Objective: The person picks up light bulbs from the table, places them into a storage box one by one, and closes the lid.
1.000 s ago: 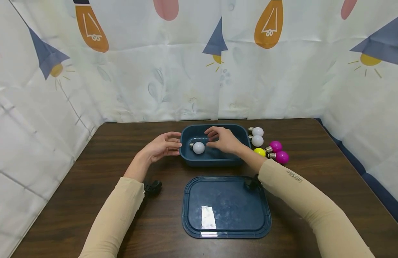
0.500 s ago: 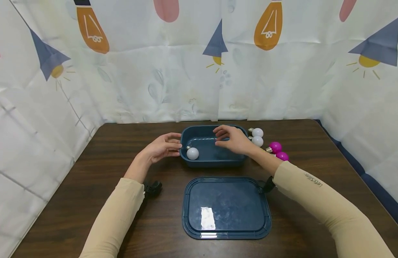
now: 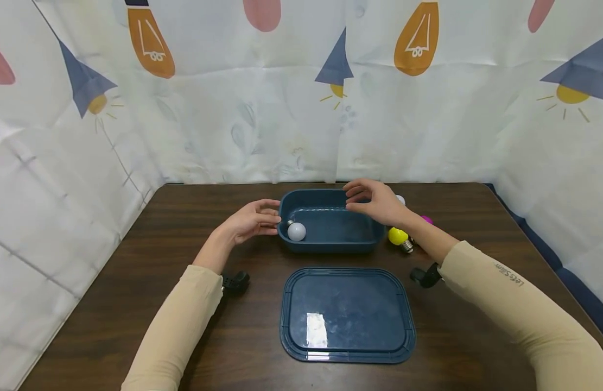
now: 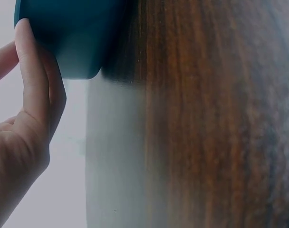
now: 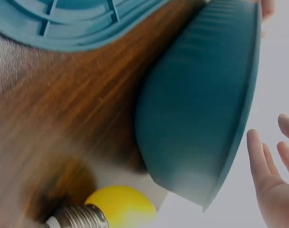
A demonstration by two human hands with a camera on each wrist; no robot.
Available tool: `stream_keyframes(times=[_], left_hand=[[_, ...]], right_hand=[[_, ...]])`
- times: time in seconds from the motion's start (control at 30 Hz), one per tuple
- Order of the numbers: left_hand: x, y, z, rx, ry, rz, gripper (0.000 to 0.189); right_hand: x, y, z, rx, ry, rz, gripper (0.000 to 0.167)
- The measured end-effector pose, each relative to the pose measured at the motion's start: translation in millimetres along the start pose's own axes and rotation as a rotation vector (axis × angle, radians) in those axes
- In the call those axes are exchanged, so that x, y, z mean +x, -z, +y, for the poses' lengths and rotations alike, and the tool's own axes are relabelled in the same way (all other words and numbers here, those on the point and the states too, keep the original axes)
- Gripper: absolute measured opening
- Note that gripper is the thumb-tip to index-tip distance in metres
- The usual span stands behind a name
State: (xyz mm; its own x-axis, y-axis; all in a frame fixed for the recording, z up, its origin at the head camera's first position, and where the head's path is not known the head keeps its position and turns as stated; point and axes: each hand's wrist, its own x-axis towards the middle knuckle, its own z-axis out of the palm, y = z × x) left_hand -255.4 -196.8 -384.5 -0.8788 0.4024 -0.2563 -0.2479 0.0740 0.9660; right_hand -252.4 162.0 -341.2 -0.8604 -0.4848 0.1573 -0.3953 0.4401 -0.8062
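Left hand touches the left end of the bin with fingers extended; right hand hovers over the bin's right end, thumb and loosely bent fingers parted around air. White bulb lies inside, in the near left corner. Yellow bulb sits on the table just right of the bin, magenta bulb mostly hidden by the right arm, tray flat on the near side.

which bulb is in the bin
The white bulb inside the bin, at its left end near the left hand; the yellow bulb, second white bulb and magenta bulb lie outside, to the right.
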Motion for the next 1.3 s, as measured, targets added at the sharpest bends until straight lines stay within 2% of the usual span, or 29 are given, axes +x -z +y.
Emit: stream_keyframes(times=[0.2, 0.6, 0.93, 1.3], left_hand=[[-0.2, -0.1, -2.4, -0.009, 0.01, -0.003, 0.058], [2.1, -0.7, -1.0, 0.007, 0.0, -0.002, 0.06], [1.7, 0.3, -2.6, -0.011, 0.003, 0.009, 0.06], [2.9, 0.3, -4.0, -0.008, 0.002, 0.012, 0.059]], right_hand=[[-7.2, 13, 0, 0.03, -0.031, -0.008, 0.043], [-27.4, 43, 8, 0.093, -0.079, 0.05, 0.039], [-49.7, 63, 13, 0.059, -0.126, 0.088, 0.038], [-69.7, 74, 26, 0.074, -0.159, 0.152, 0.035]])
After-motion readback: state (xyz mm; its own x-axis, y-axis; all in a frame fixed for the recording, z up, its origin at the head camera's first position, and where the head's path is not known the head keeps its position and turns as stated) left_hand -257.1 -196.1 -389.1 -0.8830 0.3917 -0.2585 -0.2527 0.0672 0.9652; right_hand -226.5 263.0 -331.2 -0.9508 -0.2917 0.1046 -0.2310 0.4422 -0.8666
